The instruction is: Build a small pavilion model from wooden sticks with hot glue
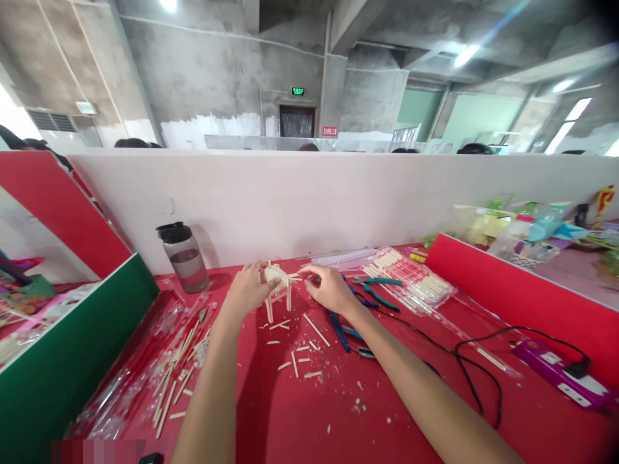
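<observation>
From here I can see both forearms (pixel 210 386) are totally bare, kinda slim, bottom and lower right of the frame; left hand (pixel 249 288) and right hand (pixel 331 288) bare too, slender fingers (pixel 314 270).

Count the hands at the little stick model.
2: the left hand holds the stick model at its left side; the right hand is at its right side. None seems hidden.

Small pale stick frame (pixel 280 276): bare wood, apparently matt, detail blurred. Flat red worktop (pixel 290 428): smooth. Crinkled clear wrapping (pixel 126 380): glossy plastic. Translucent grey bottle (pixel 187 263): smooth plastic.
</observation>
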Available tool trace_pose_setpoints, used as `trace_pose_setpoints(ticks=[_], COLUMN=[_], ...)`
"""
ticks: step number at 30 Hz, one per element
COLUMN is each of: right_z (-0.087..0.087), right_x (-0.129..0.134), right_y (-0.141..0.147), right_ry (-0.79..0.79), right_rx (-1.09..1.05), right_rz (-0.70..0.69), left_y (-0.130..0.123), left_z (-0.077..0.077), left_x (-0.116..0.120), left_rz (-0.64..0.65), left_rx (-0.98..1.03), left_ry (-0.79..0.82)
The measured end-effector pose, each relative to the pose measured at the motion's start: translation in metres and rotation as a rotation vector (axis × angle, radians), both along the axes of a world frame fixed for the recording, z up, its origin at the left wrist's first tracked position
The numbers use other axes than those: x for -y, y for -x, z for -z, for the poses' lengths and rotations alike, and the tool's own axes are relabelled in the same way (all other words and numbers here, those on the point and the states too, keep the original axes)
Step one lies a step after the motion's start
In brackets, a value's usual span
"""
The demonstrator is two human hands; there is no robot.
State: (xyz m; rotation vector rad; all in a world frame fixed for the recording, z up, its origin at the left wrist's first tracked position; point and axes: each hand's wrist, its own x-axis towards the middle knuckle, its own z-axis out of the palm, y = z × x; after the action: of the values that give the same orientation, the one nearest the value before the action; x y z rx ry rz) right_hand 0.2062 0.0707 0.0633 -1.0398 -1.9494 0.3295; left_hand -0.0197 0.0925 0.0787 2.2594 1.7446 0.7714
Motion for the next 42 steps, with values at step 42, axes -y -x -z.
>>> trace_pose_setpoints(ticks=[42], right_z=[0.0086], right_x=[-0.0007], right_y=[0.0059], right_ry=[-0.071], right_rx=[-0.099], right_rz=[0.061], left_y=[-0.0019], left_z=[0.0001], left_x=[0.0006], left_rz=[-0.012], left_rx=[0.014], left_ry=[0.005])
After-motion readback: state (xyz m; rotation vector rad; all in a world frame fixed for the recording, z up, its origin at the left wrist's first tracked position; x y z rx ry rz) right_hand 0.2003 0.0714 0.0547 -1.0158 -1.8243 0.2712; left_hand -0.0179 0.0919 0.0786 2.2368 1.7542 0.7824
